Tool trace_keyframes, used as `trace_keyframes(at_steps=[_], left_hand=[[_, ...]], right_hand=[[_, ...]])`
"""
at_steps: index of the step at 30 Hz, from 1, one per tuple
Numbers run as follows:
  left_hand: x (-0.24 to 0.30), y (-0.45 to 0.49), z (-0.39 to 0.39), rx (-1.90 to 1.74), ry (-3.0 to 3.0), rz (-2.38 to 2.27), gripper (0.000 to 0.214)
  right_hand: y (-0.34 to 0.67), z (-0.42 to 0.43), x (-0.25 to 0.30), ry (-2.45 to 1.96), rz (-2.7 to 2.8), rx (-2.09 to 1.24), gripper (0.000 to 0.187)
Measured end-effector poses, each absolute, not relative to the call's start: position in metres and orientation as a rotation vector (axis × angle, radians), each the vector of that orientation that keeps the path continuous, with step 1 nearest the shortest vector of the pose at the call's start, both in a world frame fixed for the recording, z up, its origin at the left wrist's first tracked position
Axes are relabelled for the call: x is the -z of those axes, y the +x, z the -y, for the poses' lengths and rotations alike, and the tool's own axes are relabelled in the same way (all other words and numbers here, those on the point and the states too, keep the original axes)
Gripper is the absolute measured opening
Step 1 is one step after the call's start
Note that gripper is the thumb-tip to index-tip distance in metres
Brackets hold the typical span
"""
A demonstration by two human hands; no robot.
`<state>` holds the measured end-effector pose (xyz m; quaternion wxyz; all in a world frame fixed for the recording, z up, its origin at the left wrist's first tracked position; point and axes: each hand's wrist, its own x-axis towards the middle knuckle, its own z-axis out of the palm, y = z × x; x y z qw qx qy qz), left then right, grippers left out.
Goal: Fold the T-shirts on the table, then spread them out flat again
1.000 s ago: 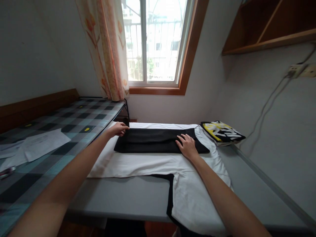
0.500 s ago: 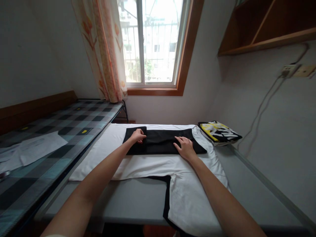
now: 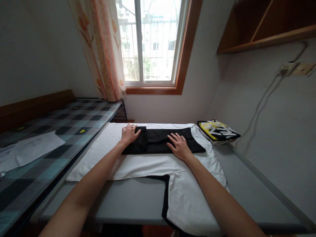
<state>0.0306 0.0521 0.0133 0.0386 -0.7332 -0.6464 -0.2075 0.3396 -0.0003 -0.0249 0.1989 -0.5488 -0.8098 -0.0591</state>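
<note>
A folded black garment (image 3: pixel 158 142) lies lengthwise across a white T-shirt (image 3: pixel 145 166) spread on the grey table. The black garment's left end is doubled over, with a folded edge near its left third. My left hand (image 3: pixel 128 135) rests at that left end, its fingers stretched out toward the far side. On the right half of the black fabric, my right hand (image 3: pixel 179 144) lies flat with fingers spread. One white sleeve (image 3: pixel 190 200) with black edging reaches toward me over the table's front edge.
A folded black, white and yellow garment (image 3: pixel 218 131) sits at the far right of the grey table (image 3: pixel 133 197). To the left stands a bed with a checked mattress (image 3: pixel 89 117) and papers (image 3: pixel 37 146). A wooden shelf (image 3: pixel 266 41) overhangs the right side.
My left hand has opened from a pinch at the folded edge and moved left to the garment's end. My right hand has shifted slightly left, still flat on the fabric.
</note>
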Motion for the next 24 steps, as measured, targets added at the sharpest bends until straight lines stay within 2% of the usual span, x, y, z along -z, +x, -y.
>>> trace_keyframes(at_steps=[4, 8, 16, 21, 24], left_hand=[[0.01, 0.02, -0.057, 0.293, -2.4, 2.021, 0.067], [0.016, 0.021, -0.059, 0.148, -2.392, 2.043, 0.071], [0.004, 0.063, -0.031, 0.411, -2.22, 1.853, 0.056], [-0.007, 0.092, -0.03, 0.257, -2.239, 2.157, 0.045], [-0.014, 0.097, -0.034, 0.182, -2.308, 2.149, 0.037]], right_hand=[[0.334, 0.003, 0.025, -1.555, 2.371, 0.104, 0.057], [0.334, 0.002, 0.025, -1.583, 2.402, 0.086, 0.059], [0.335, 0.0, 0.027, -1.599, 2.413, 0.078, 0.06], [0.334, 0.001, 0.024, -1.606, 2.421, 0.074, 0.058], [0.334, 0.002, 0.022, -1.609, 2.421, 0.066, 0.058]])
